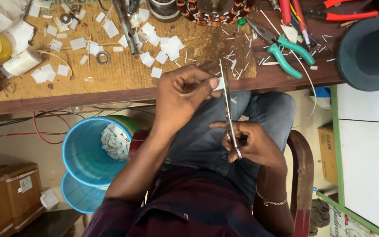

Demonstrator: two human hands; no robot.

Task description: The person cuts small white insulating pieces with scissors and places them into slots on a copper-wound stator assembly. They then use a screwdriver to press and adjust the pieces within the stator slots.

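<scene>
My left hand (185, 94) pinches a small white piece of paper (219, 83) just below the edge of the wooden workbench (110, 94). My right hand (251, 142) grips the handles of slim metal scissors (227, 105), whose blades point up and meet the paper piece. Both hands hover over my lap in blue jeans. Several cut white paper squares (161, 48) lie scattered on the bench top above my left hand.
A blue bucket (82, 153) with paper scraps stands at lower left beside cardboard boxes (5, 197). On the bench lie green-handled pliers (286, 52), red-handled tools (343, 15), a motor stator (213, 11), a tape roll (20, 63), and a dark round stool (369, 52) at right.
</scene>
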